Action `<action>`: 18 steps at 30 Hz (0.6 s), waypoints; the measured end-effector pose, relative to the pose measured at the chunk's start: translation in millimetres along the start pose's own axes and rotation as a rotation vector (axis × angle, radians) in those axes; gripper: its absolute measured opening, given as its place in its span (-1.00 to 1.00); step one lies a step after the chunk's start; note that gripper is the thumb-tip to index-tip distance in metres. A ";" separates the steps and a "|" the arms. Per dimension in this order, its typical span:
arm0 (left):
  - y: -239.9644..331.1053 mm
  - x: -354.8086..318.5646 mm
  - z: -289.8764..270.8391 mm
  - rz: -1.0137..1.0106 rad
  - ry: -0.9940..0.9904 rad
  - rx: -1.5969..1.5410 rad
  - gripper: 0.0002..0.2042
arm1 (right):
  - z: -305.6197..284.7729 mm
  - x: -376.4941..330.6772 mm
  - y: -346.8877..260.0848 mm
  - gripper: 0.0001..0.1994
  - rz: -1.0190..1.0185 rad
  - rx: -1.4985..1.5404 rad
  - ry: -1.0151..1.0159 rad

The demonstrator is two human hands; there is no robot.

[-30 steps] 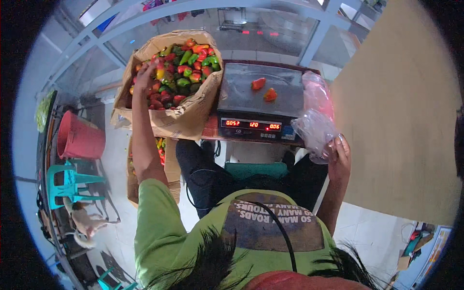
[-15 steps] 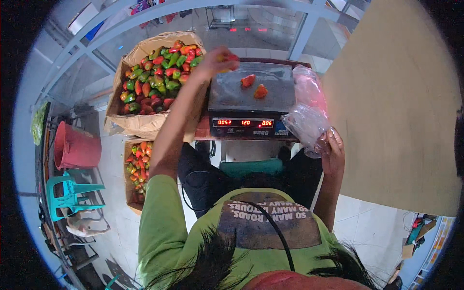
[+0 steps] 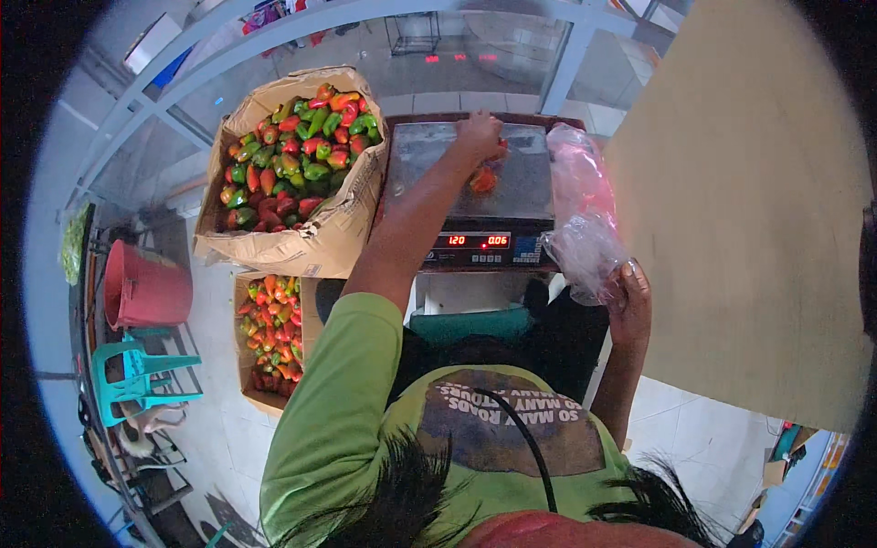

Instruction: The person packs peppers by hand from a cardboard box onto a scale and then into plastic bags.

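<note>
My left hand reaches over the plate of a digital scale, its fingers curled round a red bell pepper that shows only at their edge. Just below that hand, an orange-red pepper lies on the plate; my hand and forearm hide part of the plate and of the lit display. At the scale's right side, my right hand pinches the lower end of a clear plastic bag. Above it lies a pinkish plastic bundle, along the scale's edge.
A large open carton of red and green peppers stands left of the scale. Below it sits a smaller box of peppers. A tan panel rises at the right. On the far left are a red bucket and a turquoise chair.
My left hand has moved right, from beside the large carton to the middle of the scale plate, carrying a red pepper. My right hand stays on the clear bag. The view has shifted slightly.
</note>
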State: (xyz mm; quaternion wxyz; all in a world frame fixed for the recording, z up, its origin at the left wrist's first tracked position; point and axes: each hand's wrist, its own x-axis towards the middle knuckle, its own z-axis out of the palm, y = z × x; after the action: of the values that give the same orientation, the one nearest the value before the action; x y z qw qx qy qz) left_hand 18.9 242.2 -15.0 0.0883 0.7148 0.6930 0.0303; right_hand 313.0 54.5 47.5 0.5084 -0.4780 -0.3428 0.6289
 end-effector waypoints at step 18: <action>-53.8 7.8 -5.0 0.072 0.436 -0.862 -0.63 | 2.9 5.8 -2.6 -0.83 0.015 0.040 -0.033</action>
State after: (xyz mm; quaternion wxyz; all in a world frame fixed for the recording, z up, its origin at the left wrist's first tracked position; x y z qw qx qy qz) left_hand -34.6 251.6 -19.8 0.2281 0.6136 0.5947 0.4667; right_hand 310.9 60.9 49.4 0.5076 -0.4598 -0.3347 0.6472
